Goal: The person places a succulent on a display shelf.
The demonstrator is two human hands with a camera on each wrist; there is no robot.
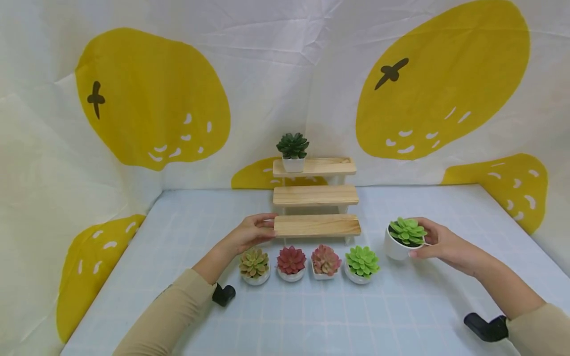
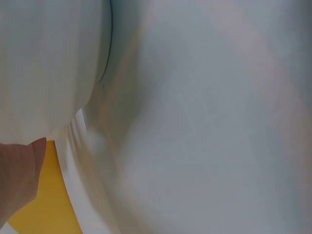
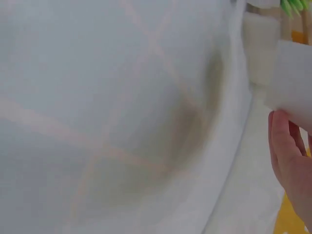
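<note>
My right hand (image 1: 438,244) grips a white round pot holding a bright green succulent (image 1: 407,231), right of the wooden stand. Thumb and fingers lie on the pot's right side; the pot is tilted slightly. In the right wrist view, fingers (image 3: 287,146) hold the white pot (image 3: 295,83). At the left end of the stand's lowest shelf (image 1: 317,226), my left hand (image 1: 251,233) touches the wood with loosely bent fingers. A dark green succulent in a white pot (image 1: 293,152) stands on the top shelf's left end. Only a bit of skin (image 2: 17,180) shows in the left wrist view.
Before the stand, in a row, sit a yellowish succulent (image 1: 254,267), a dark red one (image 1: 291,263), a pink one (image 1: 326,263) and a light green one (image 1: 362,265), in white pots. The middle shelf (image 1: 315,196) is bare wood. A patterned cloth hangs behind.
</note>
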